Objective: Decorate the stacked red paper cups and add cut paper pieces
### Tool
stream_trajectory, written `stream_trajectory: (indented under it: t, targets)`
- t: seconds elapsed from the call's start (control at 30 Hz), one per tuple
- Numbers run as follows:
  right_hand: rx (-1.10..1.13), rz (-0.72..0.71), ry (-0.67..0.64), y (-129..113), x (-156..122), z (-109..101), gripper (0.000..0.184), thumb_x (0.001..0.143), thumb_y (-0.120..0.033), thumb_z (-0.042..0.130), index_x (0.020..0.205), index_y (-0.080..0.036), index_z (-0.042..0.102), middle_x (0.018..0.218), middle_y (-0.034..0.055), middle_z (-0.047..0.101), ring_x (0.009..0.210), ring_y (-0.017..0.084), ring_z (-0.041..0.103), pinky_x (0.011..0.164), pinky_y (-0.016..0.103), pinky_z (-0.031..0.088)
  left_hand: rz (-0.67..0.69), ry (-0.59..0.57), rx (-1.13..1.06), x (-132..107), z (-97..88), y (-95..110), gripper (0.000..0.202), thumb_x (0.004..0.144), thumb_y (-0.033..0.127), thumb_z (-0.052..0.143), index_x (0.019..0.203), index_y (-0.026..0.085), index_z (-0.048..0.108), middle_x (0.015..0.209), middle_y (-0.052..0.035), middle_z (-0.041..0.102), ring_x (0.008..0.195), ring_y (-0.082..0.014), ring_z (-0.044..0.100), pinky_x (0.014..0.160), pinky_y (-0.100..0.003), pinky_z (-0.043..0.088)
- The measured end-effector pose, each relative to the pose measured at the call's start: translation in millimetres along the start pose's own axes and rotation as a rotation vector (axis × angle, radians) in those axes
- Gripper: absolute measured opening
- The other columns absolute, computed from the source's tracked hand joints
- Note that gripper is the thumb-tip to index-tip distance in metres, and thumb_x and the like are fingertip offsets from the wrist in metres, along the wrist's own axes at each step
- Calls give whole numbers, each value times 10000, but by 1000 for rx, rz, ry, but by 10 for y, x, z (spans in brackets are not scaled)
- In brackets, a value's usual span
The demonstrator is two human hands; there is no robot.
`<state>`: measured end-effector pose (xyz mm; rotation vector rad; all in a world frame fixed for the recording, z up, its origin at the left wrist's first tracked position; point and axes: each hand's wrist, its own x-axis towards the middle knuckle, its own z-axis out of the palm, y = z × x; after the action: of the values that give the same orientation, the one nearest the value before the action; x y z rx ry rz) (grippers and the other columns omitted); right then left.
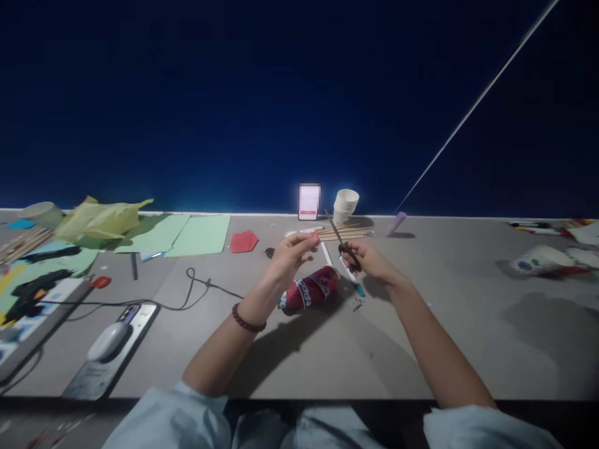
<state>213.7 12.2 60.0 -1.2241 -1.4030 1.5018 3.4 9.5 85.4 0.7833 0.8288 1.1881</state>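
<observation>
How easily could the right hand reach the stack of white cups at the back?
Probably yes: the stack of white cups stands just beyond the right hand, with only flat wooden sticks between. That hand holds scissors, though, so grasping would be awkward.

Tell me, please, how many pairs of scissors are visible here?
1. The black scissors are in the right hand, blades pointing up and away, beside the left hand. More may lie hidden in the clutter at far left.
</observation>
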Motion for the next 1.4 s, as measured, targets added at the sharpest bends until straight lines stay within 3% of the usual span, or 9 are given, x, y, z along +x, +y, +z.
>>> stream_trajectory:
  t: [0.07,0.2,0.43,0.57,0.67,1.2,1.3,1.4]
  targets:
    - [80,23,47,133,-156,171,445,617,-511,814,738,-208,510,533,-75,532,421,62,425,388,191,344,-35,-6,1,-24,-29,-23,298,537,322,889,672,149,688,727,-20,659,657,-87,573,567,-193,432]
    - [139,50,22,472,-431,379,432,668,-537,781,776,-207,524,560,-65,527,432,63,396,389,203,277,-136,0,28,-140,-156,-87,349,474,330,911,638,132,674,705,-37,661,671,-106,605,551,-185,434]
    - [227,-34,29,841,-483,457,492,590,-532,843,768,-217,509,632,-58,505,540,75,412,524,230,332,-76,118,62,-331,-284,-236,379,459,353,915,629,131,658,626,0,620,506,-46,486,409,-149,307]
    - [177,-52,-33,837,-504,462,445,657,-535,804,843,-212,562,680,-41,511,578,86,417,551,237,340,-1,95,44,-378,-237,-306,389,478,341,909,673,136,642,566,29,582,416,-17,360,353,-151,182]
    - [147,-46,-58,797,-549,490,418,666,-490,811,846,-210,557,717,-38,514,615,89,435,576,233,355,-3,73,19,-409,-212,-329,412,477,333,913,706,146,626,466,76,488,378,-12,296,345,-147,161]
    - [181,46,-130,687,-630,570,467,634,-524,828,763,-195,523,638,-59,499,557,69,398,516,208,317,23,50,21,-471,-279,-350,406,567,351,887,766,172,582,467,92,493,334,-10,284,319,-146,170]
    - [183,44,-121,685,-637,582,458,644,-522,824,763,-197,524,622,-61,493,543,68,388,502,207,306,42,86,28,-487,-262,-331,407,557,344,892,757,174,581,504,77,539,354,-16,350,331,-142,216]
    - [178,49,-140,689,-642,588,464,641,-525,826,747,-200,513,600,-62,489,526,66,371,480,207,271,48,105,43,-501,-249,-318,405,544,336,899,755,169,596,611,28,640,458,-54,524,403,-149,353]
